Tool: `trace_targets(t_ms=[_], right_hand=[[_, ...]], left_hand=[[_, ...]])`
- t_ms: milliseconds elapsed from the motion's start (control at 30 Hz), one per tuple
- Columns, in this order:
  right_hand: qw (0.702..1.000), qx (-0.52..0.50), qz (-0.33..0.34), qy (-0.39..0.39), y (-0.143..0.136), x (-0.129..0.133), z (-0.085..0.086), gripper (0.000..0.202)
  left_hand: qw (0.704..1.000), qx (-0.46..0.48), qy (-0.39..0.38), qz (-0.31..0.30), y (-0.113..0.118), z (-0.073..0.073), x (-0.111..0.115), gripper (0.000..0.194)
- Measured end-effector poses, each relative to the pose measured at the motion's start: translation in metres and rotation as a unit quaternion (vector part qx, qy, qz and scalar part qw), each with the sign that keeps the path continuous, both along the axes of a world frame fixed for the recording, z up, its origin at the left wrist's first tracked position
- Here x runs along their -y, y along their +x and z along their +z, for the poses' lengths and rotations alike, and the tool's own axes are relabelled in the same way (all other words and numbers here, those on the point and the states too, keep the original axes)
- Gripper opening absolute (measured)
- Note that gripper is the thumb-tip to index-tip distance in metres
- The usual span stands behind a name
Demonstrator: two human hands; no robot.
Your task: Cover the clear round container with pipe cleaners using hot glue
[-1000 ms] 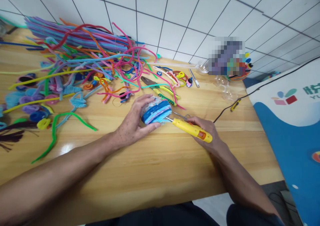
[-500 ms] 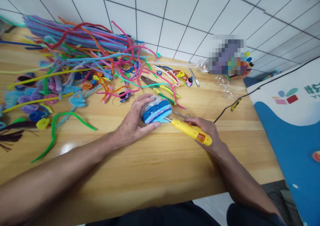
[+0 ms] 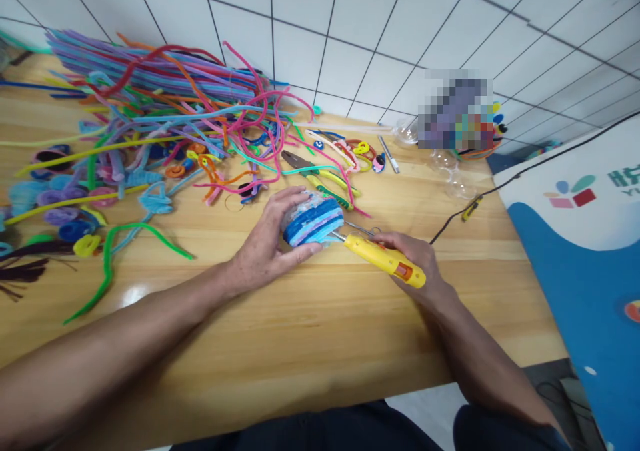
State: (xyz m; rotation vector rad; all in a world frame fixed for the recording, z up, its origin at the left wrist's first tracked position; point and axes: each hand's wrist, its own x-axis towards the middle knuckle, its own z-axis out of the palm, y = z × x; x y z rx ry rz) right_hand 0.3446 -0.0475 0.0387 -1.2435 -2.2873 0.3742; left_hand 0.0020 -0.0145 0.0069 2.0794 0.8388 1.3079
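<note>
My left hand (image 3: 273,241) is closed around a ball (image 3: 314,218) wrapped in blue, light blue and lilac pipe cleaners, with a clear, shiny part at its upper side. In my right hand (image 3: 417,258) is a yellow hot glue gun (image 3: 383,259), gripped from its far side. The gun's metal nozzle points left and meets the ball's lower right edge, near my left thumb. Part of a pair of scissors (image 3: 364,228) shows behind the gun. Just beyond the ball lie pliers (image 3: 320,179) with yellow-green handles.
A large pile of pipe cleaners (image 3: 165,84) covers the back left, with coiled pieces (image 3: 65,204) in front. A green pipe cleaner (image 3: 107,264) lies near my left forearm. Clear plastic balls (image 3: 445,161) stand at the back right. A black cord (image 3: 467,201) crosses the right side.
The glue gun and my right hand have shifted very slightly to the right. My left hand and the ball have stayed in place.
</note>
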Motion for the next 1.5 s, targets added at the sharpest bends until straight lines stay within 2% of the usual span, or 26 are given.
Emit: trace_targets(t_ms=[600,967,1167,1500], right_hand=[[1.0,-0.024,-0.013,-0.009,-0.009,-0.002,0.008,0.021],[1.0,-0.008,-0.018,-0.01,-0.007,-0.001,0.01,0.021],[0.999,-0.002,-0.042,-0.024,-0.008,0.0,0.014,0.021],[0.999,-0.008,-0.033,-0.032,-0.006,-0.001,0.009,0.02]], left_hand=[[1.0,0.0,-0.006,0.011,0.001,0.0,0.001,0.078],[1.0,-0.002,-0.018,0.008,0.0,0.0,0.001,0.079],[1.0,-0.006,-0.023,0.012,0.0,0.001,0.001,0.078],[1.0,-0.005,-0.021,0.009,0.0,0.001,0.001,0.077]])
